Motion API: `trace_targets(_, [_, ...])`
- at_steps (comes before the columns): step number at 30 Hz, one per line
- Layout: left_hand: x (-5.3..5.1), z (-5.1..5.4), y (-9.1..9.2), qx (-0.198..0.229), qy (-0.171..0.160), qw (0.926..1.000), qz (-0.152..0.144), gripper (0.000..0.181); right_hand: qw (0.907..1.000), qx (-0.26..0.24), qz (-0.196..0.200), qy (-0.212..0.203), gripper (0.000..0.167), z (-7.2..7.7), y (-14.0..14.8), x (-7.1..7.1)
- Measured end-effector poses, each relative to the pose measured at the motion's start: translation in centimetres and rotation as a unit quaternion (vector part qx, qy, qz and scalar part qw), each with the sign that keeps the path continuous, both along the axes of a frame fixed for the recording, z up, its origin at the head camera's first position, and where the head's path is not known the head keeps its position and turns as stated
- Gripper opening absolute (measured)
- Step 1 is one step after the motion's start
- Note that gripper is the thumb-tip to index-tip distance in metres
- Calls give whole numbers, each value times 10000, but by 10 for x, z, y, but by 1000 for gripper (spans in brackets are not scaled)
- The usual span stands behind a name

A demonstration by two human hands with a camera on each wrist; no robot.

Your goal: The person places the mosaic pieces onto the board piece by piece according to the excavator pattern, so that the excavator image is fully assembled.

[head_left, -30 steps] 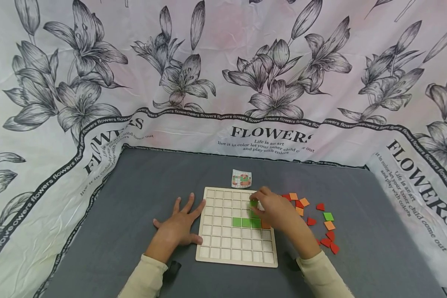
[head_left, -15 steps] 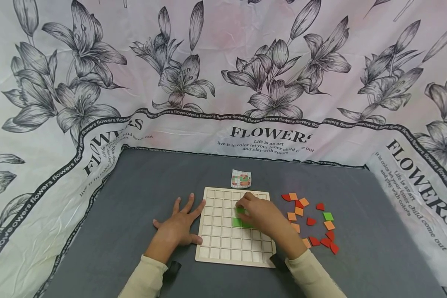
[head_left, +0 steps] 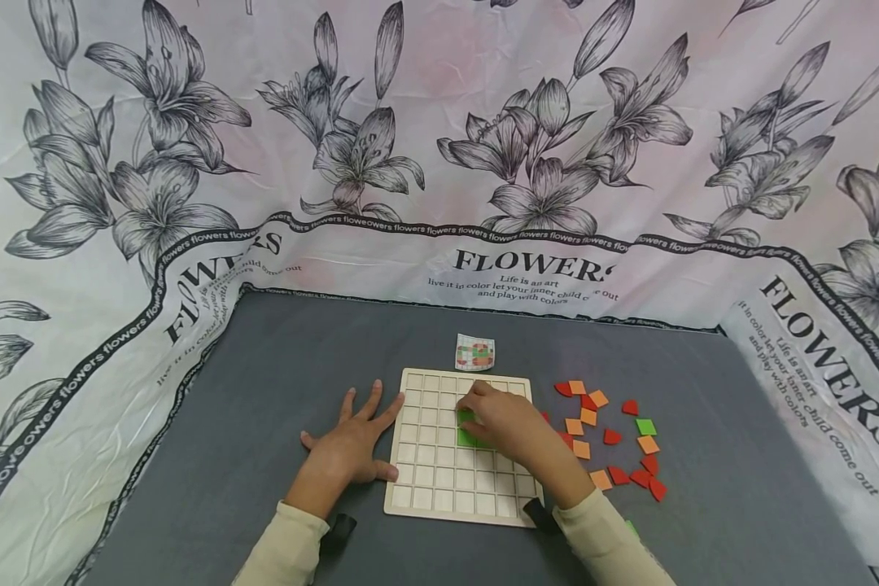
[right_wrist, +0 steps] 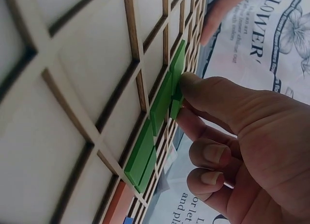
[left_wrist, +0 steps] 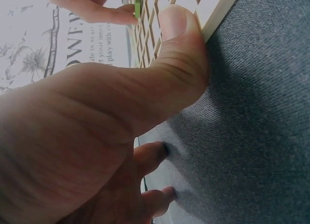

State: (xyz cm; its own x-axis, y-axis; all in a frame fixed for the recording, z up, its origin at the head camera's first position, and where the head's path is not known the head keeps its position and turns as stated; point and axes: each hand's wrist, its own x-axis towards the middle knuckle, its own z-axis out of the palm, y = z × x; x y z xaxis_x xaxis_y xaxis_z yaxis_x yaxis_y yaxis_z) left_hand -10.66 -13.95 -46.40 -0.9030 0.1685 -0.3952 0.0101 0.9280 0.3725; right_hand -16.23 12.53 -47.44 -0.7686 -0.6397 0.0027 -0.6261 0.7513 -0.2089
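A pale wooden grid board (head_left: 444, 476) lies on the grey tabletop. My left hand (head_left: 343, 449) spreads its straight fingers at the board's left side, with the thumb on its edge; the left wrist view shows the thumb (left_wrist: 180, 54) on the rim. Over the board's upper middle, my right hand (head_left: 511, 422) pinches a small square green tile (head_left: 465, 417) between thumb and forefinger. Close by, a row of green tiles (right_wrist: 140, 153) sits in the grid, beside an orange tile (right_wrist: 117, 202). Much of that row is hidden by the hand in the head view.
Several loose red, orange and green tiles are scattered right of the board, including a green tile (head_left: 645, 426) and a red tile (head_left: 612, 437). Behind the board lies a small printed pattern card (head_left: 474, 353). A flower-printed cloth (head_left: 439, 163) rises around the table.
My right hand has moved left across the board, from its upper right cells to its upper middle, then settled slightly closer to the grid with a green tile. The left hand has stayed put.
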Motion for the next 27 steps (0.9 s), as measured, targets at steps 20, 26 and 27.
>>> trace_targets(20, [0, -2, -1, -5, -45, 10000, 48, 112, 9999, -84, -3, 105, 26, -2, 0, 0])
trace_targets(26, [0, -1, -1, 12, -26, 10000, 52, 113, 9999, -65, -24, 88, 26, -2, 0, 0])
trace_targets(27, [0, -1, 0, 16, -18, 10000, 49, 112, 9999, -58, -30, 93, 26, -2, 0, -1])
